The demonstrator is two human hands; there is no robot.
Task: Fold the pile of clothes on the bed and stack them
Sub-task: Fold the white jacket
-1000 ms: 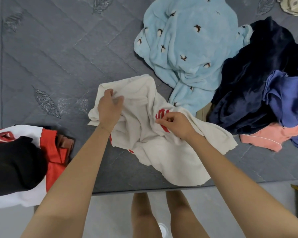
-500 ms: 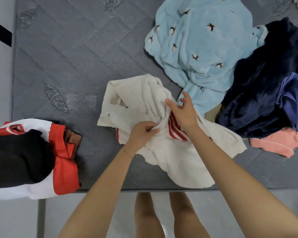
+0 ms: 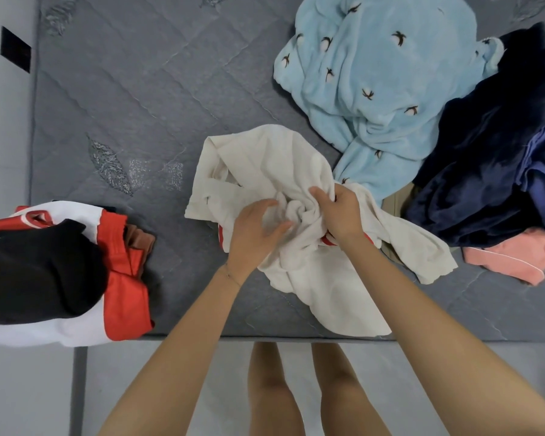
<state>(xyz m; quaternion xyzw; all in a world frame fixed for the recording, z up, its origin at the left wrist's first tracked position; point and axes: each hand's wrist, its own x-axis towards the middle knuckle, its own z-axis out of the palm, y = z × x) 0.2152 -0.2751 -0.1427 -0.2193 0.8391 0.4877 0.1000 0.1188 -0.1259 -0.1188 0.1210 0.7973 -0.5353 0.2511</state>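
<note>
Trouble could come from the twist in the cream shirt (image 3: 265,158), which lies on the bed (image 3: 123,89) to the right of the folded stack (image 3: 29,272). The right hand (image 3: 340,215) grips a bunched knot of it; the left hand (image 3: 255,234) rests on it, fingers (image 3: 261,205) loose and spread. A hard pull may tighten the knot, or drag along the blue fleece (image 3: 375,73), farther right of the stack, which touches it.

Plenty of room across the bare bed (image 3: 139,105) upper left. Hemmed in at left by the folded stack (image 3: 38,272), at right by blue fleece (image 3: 375,83) and navy heap (image 3: 485,190).
</note>
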